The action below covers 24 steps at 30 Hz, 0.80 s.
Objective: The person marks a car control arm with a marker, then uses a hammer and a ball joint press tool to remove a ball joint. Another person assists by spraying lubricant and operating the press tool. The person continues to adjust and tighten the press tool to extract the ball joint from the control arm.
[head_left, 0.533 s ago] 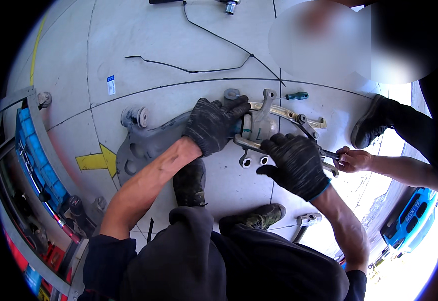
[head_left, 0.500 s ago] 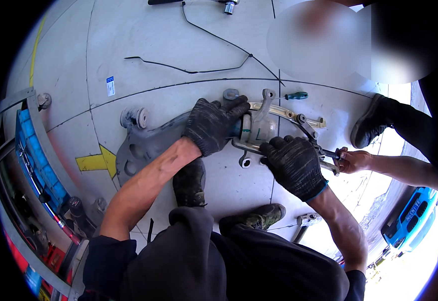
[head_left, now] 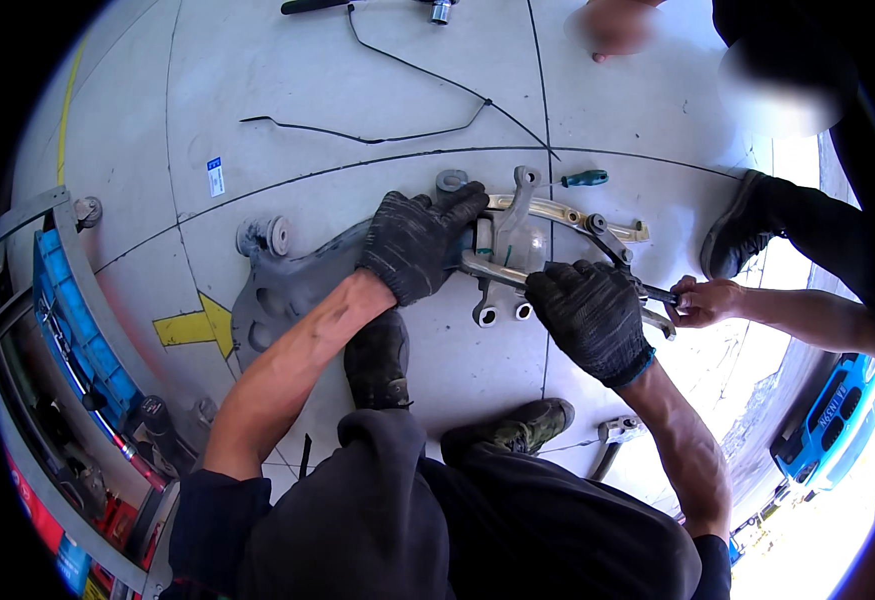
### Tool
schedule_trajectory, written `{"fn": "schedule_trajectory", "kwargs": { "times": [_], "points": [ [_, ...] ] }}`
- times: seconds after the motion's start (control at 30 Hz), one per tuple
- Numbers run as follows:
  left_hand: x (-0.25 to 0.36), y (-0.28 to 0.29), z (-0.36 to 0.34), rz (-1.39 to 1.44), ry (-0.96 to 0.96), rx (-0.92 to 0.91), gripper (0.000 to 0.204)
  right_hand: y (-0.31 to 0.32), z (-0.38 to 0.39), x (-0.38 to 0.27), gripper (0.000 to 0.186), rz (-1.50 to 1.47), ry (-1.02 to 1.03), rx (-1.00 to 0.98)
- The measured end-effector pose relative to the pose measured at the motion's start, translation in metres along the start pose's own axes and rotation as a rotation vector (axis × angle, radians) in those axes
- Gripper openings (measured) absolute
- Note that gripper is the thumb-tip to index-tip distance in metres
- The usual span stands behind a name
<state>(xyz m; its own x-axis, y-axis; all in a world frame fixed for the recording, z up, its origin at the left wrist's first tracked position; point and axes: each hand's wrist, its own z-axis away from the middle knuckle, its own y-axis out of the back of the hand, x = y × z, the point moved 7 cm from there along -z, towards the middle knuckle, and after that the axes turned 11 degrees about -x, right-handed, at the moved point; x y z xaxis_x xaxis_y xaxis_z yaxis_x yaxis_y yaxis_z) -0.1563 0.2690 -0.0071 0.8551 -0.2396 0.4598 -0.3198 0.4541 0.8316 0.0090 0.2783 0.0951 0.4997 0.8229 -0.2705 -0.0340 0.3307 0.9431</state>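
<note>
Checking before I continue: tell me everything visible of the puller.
The puller looks like bare metal, set left to right with one leg each side of the pale casting. The far leg looks golden, with at least one hole; the near leg is silver. Dark links show at right, a dark rod beyond. The right hand seems to grip the near leg; a co-worker's hand holds the rod. Whether the left hand touches it is unclear.

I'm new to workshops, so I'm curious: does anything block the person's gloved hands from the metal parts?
Nothing visible does. The left hand lies on the grey metal part, and the right hand curls over the clawed tool. The co-worker's hand is farther right, at the tool's end, not in between.
</note>
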Motion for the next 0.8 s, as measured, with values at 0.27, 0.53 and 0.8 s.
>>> {"fn": "schedule_trajectory", "kwargs": {
  "times": [0.27,0.53,0.8],
  "points": [
    [-0.002,-0.002,0.002,0.035,-0.013,0.033,0.084,0.000,0.004,0.003,0.019,0.002,-0.018,-0.059],
    [0.002,0.002,-0.002,0.008,0.064,-0.076,0.085,0.000,0.020,0.009,0.021,-0.018,-0.094,-0.009],
    [-0.001,0.000,-0.002,0.053,0.086,-0.093,0.088,0.012,0.021,0.043,0.026,-0.255,-0.134,-0.022]
  ]
}}
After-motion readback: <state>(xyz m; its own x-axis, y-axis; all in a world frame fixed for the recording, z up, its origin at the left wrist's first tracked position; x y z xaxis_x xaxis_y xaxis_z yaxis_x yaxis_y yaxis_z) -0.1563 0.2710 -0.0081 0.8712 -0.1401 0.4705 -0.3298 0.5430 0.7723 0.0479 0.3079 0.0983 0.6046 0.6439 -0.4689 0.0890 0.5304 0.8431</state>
